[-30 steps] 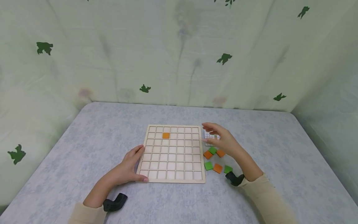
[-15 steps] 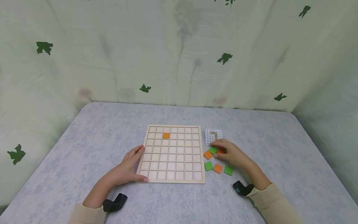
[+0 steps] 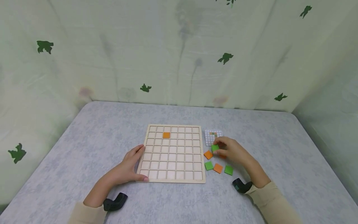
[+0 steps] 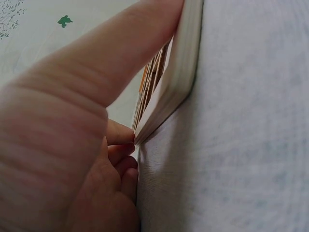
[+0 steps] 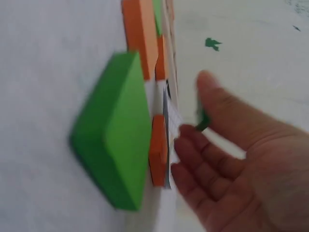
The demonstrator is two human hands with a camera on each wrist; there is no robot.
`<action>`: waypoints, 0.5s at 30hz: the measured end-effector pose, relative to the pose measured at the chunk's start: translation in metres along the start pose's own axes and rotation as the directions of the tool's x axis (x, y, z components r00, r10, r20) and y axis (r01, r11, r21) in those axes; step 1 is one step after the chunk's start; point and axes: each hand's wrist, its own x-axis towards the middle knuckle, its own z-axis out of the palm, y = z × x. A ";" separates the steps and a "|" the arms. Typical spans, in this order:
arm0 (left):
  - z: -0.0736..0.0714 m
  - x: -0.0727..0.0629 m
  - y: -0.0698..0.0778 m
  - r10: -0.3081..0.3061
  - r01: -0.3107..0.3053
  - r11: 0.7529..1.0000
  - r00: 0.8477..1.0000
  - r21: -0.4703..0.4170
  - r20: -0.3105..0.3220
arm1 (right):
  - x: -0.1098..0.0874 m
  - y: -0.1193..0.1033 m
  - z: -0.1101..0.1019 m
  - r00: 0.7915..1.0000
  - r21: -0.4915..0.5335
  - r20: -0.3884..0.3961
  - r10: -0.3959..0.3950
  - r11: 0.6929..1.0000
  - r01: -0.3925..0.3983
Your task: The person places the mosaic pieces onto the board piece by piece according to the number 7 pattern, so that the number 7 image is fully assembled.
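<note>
In the head view, a pale wooden grid board (image 3: 173,154) lies on the table with one orange tile (image 3: 166,135) in a cell of its second row from the back. My left hand (image 3: 128,166) holds the board's left side, thumb at the near corner and fingertips along the left edge; the left wrist view shows the thumb (image 4: 116,48) against the rim. To the board's right, my right hand (image 3: 233,151) pinches a green tile (image 3: 214,148) between thumb and fingers. In the right wrist view this green tile (image 5: 203,118) is lifted off the table, mostly hidden by the fingers.
A small pattern card (image 3: 211,134) with printed coloured squares lies by the board's far right. Loose tiles lie nearer: orange (image 3: 208,155), green (image 3: 208,165), orange (image 3: 218,168) and green (image 3: 228,170). Another orange tile (image 5: 158,150) is partly hidden under the right hand.
My right hand has come down from beside the card to the tiles and picked up a green tile, tilting it up. My left hand and the board have stayed put.
</note>
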 end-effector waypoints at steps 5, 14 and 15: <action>0.000 0.000 0.001 -0.009 0.009 1.000 1.000 -0.008 0.000 | 0.007 -0.015 -0.006 0.996 0.004 -0.066 -0.054 0.998 0.055; 0.000 0.000 0.000 -0.014 0.014 1.000 1.000 -0.018 0.002 | 0.042 -0.058 0.003 0.952 0.073 -0.244 -0.184 0.975 0.208; 0.000 0.000 0.000 -0.016 0.016 1.000 1.000 -0.019 0.003 | 0.047 -0.063 0.006 0.949 0.082 -0.254 -0.187 0.973 0.214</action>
